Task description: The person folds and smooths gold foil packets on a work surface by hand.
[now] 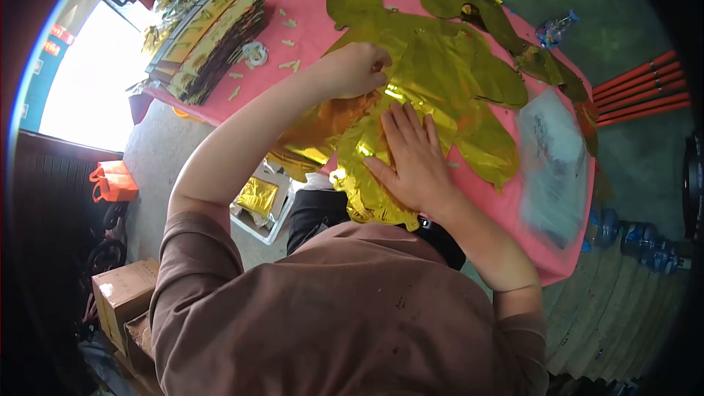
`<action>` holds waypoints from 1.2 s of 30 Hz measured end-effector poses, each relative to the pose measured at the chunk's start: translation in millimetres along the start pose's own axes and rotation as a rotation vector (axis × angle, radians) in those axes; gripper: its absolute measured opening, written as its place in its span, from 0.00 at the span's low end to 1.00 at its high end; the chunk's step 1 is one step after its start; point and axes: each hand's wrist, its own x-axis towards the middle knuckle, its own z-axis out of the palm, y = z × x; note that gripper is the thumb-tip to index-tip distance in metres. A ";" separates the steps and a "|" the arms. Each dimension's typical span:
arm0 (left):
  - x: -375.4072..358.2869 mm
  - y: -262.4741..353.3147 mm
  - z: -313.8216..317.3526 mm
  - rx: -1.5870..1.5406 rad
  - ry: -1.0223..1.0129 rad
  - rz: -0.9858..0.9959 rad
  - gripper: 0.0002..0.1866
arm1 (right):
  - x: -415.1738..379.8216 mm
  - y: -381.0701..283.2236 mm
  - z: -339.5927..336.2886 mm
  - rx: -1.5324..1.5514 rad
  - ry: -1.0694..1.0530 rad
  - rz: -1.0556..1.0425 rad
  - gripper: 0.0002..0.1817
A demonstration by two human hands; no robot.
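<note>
Head view, far left: an orange bag (114, 182) sits near the dark wall, with a cardboard box (126, 295) below it at the lower left. In the upper left, a thick stack of gold-and-brown packs (220, 44) lies at the end of the pink table (304, 18). Just right of the stack are a small white roll (255, 53) and several scattered pale pieces (290, 23). Left of centre, beyond the table's near edge, a white container (273, 237) holds a gold packet (258, 196).

At upper centre, the left hand (356, 70) is over the gold foil, its fingers curled in toward the thumb; whether it pinches any of the foil cannot be told. Below it, ruffled gold foil (361, 192) with a frilled edge reaches down past the near edge of the table to the person's waist. Right of the left hand, the right hand (419, 163) lies palm down on this foil, fingers extended and gripping nothing. Larger smooth gold sheets (440, 59) spread above and to the right, over the pink surface.

Farther right lies a clear plastic bag (551, 169); a bottle (557, 28) is at the upper right. Orange-red poles (645, 88) and large blue bottles (639, 239) fill the right edge.
</note>
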 end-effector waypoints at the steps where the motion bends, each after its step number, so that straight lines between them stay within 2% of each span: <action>1: 14.6 -3.3 4.1 0.030 0.039 -0.001 0.17 | -0.7 0.1 0.0 -0.008 0.008 -0.003 0.40; 3: 44.1 -9.7 12.7 0.064 0.085 0.002 0.19 | -1.3 -0.3 -0.3 -0.010 0.006 -0.011 0.40; 5: 71.6 -12.4 21.3 0.091 0.121 -0.099 0.23 | -0.9 -0.8 0.0 -0.009 0.013 -0.005 0.40; 9: 100.8 2.5 22.1 0.158 0.156 -0.201 0.22 | -1.7 -1.0 0.1 -0.001 0.016 0.002 0.40; 11: 105.7 10.5 16.8 0.107 0.021 -0.262 0.18 | -2.0 -1.3 0.0 0.020 0.007 0.003 0.40; 14: 117.5 7.9 18.8 0.058 -0.044 -0.303 0.13 | -2.4 -2.1 -1.1 0.034 0.014 0.014 0.40; 16: 123.6 -0.5 17.4 -0.012 -0.100 -0.305 0.14 | -2.9 -1.9 0.5 0.061 0.042 0.004 0.40; 18: 122.6 -2.0 13.0 -0.081 -0.156 -0.313 0.15 | -3.1 -1.5 -0.6 0.074 0.049 0.006 0.40; 20: 119.5 -3.8 9.5 -0.333 -0.184 -0.385 0.15 | -3.4 -1.6 0.2 0.095 0.070 -0.001 0.39; 27: 103.1 -15.4 6.0 -0.317 -0.162 -0.365 0.12 | -2.8 -0.2 -0.1 0.102 0.086 -0.022 0.38; 30: 98.3 -14.7 5.1 -0.284 -0.083 -0.458 0.12 | -1.3 -0.6 -4.2 0.125 0.073 -0.029 0.38; 36: 100.0 -43.8 -5.3 -0.342 -0.032 -0.371 0.13 | 1.0 0.6 -15.2 0.156 0.117 -0.041 0.35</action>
